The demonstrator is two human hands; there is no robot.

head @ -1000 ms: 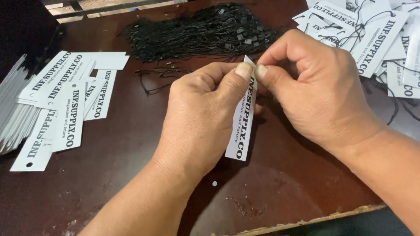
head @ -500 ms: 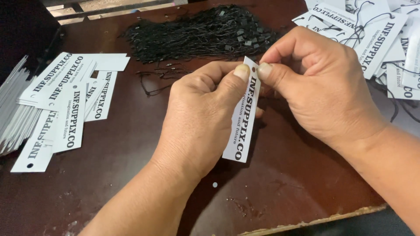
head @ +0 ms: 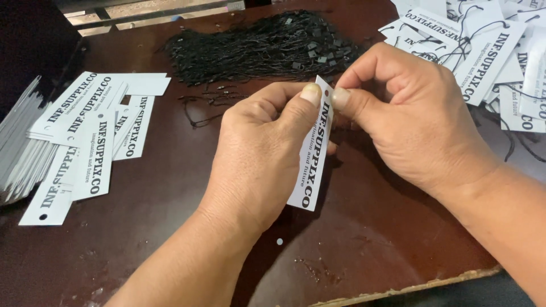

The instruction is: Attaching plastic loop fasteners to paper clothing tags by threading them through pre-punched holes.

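Brown wood makes up the counter, and it is scratched and chipped along the near edge. Everything else is laid on it. At the far middle, a big heap of black strings is piled up, with a few loose strings trailing out just in front of it. On the left, a fan of white tags with black print is spread flat, and the tags overlap each other. Beside them, at the left edge, a stack of plain white cards is seen edge-on. At the far right, a second pile of tags is heaped up, and black strings are looped through these.

The left hand is seen in the middle, closed, with its thumb pressed on the top of one tag. This tag is held up above the counter, hanging long-ways, between the two hands. The right hand is closed too, and its thumb and finger are pinched at the top corner of the same tag, just beside the small hole. It cannot be told if a string is pinched there. A tiny white dot is left on the counter below.
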